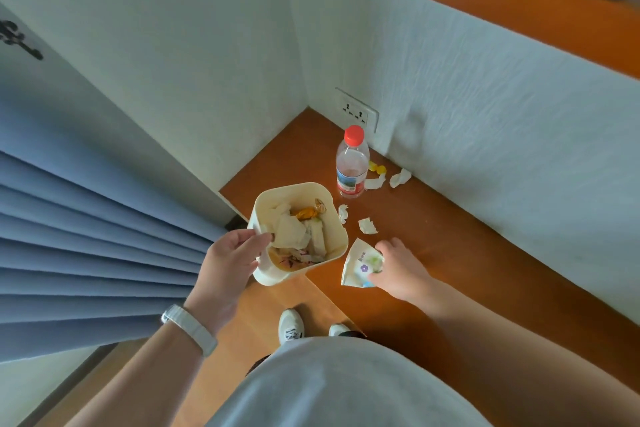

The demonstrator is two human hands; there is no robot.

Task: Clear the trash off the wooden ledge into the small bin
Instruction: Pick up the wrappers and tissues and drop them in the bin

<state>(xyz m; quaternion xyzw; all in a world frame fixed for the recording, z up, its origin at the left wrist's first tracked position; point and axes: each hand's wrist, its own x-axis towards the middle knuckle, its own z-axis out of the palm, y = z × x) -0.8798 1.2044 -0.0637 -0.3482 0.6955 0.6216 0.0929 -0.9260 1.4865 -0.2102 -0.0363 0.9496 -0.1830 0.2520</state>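
Near the middle of the frame, the left hand holds the small cream bin by its near-left rim, its fingers hooked over the edge and closed on it. The bin is tilted with its mouth facing up toward the camera, at the front corner of the wooden ledge; whether it rests on the ledge or hangs just off it cannot be told. Inside lie crumpled tissues and an orange wrapper.

Just right of the bin, the right hand presses down on a white paper packet printed with a purple flower. The packet lies flat on the ledge, its wide end under the fingers, which curl around its right edge and grip it; its pointed end reaches up and left toward the bin.

Above the packet, two small scraps of tissue lie on the wood close to the bin's right rim. Farther up the frame a clear plastic bottle with a red cap stands upright, near the wall socket. To its right lie two more tissue scraps and a yellow wrapper, close to the white wall.

A white band circles the left wrist. Blue curtains fill the left of the frame.
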